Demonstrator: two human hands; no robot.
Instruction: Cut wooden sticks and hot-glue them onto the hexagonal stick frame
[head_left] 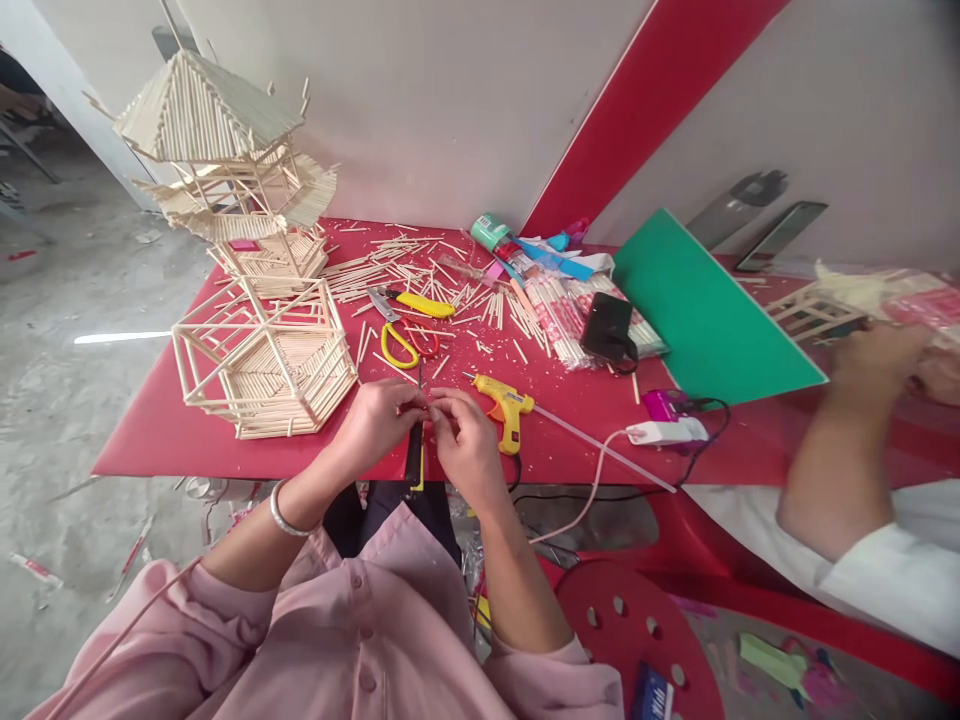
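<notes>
- A red surface [150, 440] stands against a pale wall [420, 120], above a grey floor [90, 300].
- At its near edge the left hand [381, 425] and the right hand [465, 445] meet, thumbs and fingers bent almost tip to tip; what sits between them is too small to make out, so I cannot tell whether either is clamped on anything.
- A black-handled tool [414, 457] lies just below the fingertips, between the two hands; whether they touch it is unclear.
- Just beyond the hands are scissors [390, 328] with yellow and red handles, then a yellow cutter [425, 303].
- Farther ahead, loose sticks [390, 262] are scattered.
- Left of the hands stands an open stick frame [281, 365], with a roofed stick tower [217, 110] behind it.
- Just right of the right hand lies a yellow glue gun [504, 398], a clear glue stick [600, 441] jutting from its rear.
- Ahead and to the right, a black device [607, 325] rests on packs of sticks [559, 320], beside a green board [712, 310].
- Well right of both hands is a co-worker's arm [840, 450].
</notes>
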